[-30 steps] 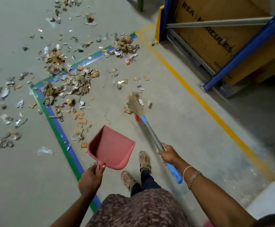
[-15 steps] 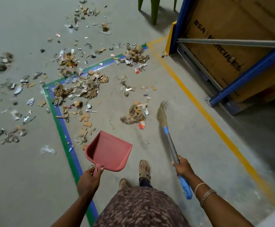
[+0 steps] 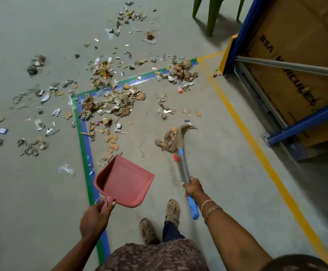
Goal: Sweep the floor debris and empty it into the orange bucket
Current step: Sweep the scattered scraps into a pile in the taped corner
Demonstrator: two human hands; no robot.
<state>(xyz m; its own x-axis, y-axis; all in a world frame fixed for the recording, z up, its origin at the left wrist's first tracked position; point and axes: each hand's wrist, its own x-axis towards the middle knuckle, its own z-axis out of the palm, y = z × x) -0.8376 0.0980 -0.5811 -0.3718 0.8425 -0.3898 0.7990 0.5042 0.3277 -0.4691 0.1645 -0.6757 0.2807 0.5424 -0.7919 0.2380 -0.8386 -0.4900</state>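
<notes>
The grey concrete floor (image 3: pixel 22 192) filled most of the view. At the right stood a blue steel rack (image 3: pixel 303 122) holding a large brown cardboard box (image 3: pixel 296 36). A yellow painted line (image 3: pixel 243 132) ran along the floor beside the rack. To the left, a green-and-blue tape line (image 3: pixel 83 145) turned a corner. The debris of torn cardboard, paper and foil scraps (image 3: pixel 116 104) lay scattered over that corner and well out on both sides of the tape. 3 legs of a green plastic chair (image 3: pixel 212 14) showed at the top edge.

The pink-red plastic dustpan (image 3: pixel 126 182) hung tilted just right of the tape, its mouth towards the debris. The broom with a grey metal shaft, blue grip and straw bristles (image 3: pixel 183 167) slanted down to the floor. Its blurred bristles touched a small brown heap of scraps (image 3: pixel 166 141) that lay between the tape and the yellow line, beyond the dustpan.

The left hand (image 3: pixel 94 220) gripped the dustpan's handle with its fingers curled round it. The right hand (image 3: pixel 193 187) was wrapped round the broom's shaft just above the blue grip. 2 sandalled feet (image 3: pixel 172 211) stood between the arms, and thin metal bangles (image 3: pixel 211 208) circled the right wrist.
</notes>
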